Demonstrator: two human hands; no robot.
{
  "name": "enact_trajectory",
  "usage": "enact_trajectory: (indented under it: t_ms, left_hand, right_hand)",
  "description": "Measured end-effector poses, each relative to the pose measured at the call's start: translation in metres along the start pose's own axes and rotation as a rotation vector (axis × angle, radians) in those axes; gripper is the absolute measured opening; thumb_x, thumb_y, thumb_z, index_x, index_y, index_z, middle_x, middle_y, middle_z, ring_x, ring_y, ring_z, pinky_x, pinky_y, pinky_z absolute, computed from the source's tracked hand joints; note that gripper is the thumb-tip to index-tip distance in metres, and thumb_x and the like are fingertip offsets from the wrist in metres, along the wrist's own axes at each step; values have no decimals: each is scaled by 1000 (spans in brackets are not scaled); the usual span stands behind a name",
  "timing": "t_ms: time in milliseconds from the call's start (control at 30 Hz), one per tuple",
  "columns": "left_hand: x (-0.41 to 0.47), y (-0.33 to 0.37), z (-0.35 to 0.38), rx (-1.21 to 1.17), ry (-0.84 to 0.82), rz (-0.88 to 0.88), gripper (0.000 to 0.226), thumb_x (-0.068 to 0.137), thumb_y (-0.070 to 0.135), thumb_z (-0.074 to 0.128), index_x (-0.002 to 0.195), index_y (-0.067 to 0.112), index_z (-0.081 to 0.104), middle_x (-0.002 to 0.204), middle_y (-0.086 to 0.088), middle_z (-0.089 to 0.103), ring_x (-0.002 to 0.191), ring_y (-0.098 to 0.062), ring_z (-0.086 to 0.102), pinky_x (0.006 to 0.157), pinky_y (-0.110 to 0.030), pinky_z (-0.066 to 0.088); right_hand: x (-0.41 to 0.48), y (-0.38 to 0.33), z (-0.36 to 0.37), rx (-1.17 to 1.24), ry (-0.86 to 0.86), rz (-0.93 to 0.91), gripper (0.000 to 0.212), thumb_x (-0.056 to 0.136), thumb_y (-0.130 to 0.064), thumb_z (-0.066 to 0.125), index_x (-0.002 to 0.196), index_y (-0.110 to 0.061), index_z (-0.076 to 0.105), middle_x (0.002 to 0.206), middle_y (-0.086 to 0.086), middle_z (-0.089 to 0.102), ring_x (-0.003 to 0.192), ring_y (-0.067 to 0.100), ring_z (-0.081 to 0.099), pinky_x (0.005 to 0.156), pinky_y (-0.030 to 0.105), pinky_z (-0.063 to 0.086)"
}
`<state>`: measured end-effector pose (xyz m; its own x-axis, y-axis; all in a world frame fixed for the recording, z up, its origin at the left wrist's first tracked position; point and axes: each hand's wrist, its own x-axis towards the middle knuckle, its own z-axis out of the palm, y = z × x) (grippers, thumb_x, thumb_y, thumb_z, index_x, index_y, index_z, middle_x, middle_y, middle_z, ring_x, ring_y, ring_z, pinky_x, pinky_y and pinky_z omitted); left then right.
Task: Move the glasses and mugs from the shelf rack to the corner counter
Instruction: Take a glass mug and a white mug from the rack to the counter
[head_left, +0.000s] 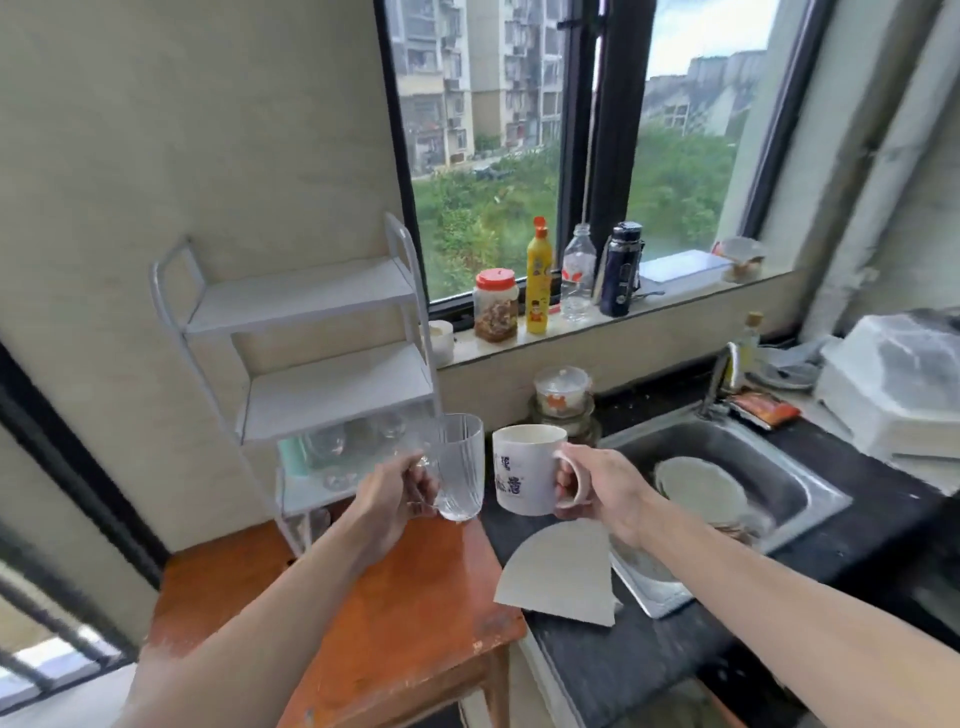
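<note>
A home kitchen is shown. Just right of the two grips, a steel sink (727, 467) with a tap (719, 379) is set into a dark counter (649, 649). Beyond the grips, bottles and a jar (496, 306) are lined along a windowsill (597, 332), and apartment blocks are seen through the window (571, 130).

The glass mug (460, 473) was clear, ribbed glass. The white mug (524, 470) was glossy glazed ceramic with blue print. The shelf rack (311, 353) was white-painted metal, matt. The table (395, 613) was orange-brown lacquered wood, scuffed at its edges. The sink (810, 499) was brushed steel, set in a dark speckled surface (623, 660).
</note>
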<state>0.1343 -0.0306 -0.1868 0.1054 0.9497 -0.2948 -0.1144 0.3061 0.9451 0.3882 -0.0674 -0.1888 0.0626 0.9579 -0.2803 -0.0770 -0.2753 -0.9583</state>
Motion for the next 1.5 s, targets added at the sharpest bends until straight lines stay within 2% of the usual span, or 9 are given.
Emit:
enact_trajectory:
  t_ms: [300,467,567,733,867,1033,1167,1267,1500]
  left_hand:
    - [-16,-39,208,94,-410,-118,45,95,22,42,51,15,43,60,-12,48,53,-21,46,57,-34,38]
    - [-44,-59,339,141,-600,-133,48,95,18,42,48,16,51,60,-10,46,52,-21,45,59,-35,37]
    - [-68,-84,438,196,-703,-152,36,95,20,42,61,13,50,59,-9,49,46,-16,48,59,-33,38]
    - [-113,-134,580,258,-886,-159,33,96,20,39,67,11,53,60,-9,49,51,-18,47,58,-33,39]
    - [-144,-169,664,325,-968,-211,32,96,20,38,68,11,50,60,-10,48,52,-20,46,58,-33,38]
    - [-162,-198,761,418,-1088,-218,54,97,19,39,47,17,59,58,-8,50,52,-20,45,61,-34,39]
    - [-157,-219,847,463,-1154,-223,33,96,20,39,66,11,46,56,-8,52,52,-20,46,68,-36,41]
    - [-149,-235,915,485,-1185,-204,37,96,20,39,60,11,41,56,-10,52,55,-23,46,60,-35,40]
    - [-152,-256,1064,628,-1326,-172,49,100,18,34,51,12,39,55,-10,52,56,-22,44,64,-36,45]
  right_hand:
    - [-112,18,-186,71,388,-10,42,96,-29,55,56,-17,51,55,3,44,51,20,44,57,32,49]
    - [-183,30,-293,96,564,-21,40,95,-29,55,58,-16,52,55,4,46,50,21,47,59,35,51]
    - [-237,41,-374,135,689,-25,40,96,-28,54,59,-15,50,53,3,45,48,20,46,59,35,50]
    - [-314,62,-495,184,870,-17,42,94,-31,56,55,-17,50,54,3,43,45,18,43,53,30,47]
    - [-362,82,-564,239,1018,3,36,91,-30,58,59,-17,49,55,4,42,46,18,42,49,27,46]
    - [-396,104,-635,288,1146,32,36,89,-29,59,57,-16,50,54,5,44,47,20,42,52,30,46]
    - [-407,116,-696,335,1233,56,35,89,-27,60,58,-15,48,53,4,42,46,20,42,58,35,47]
    - [-412,115,-749,320,1309,83,34,88,-26,58,57,-16,47,51,2,41,45,19,40,61,37,48]
    - [-432,103,-854,394,1498,87,36,90,-23,57,57,-13,47,51,4,42,47,19,42,60,36,50]
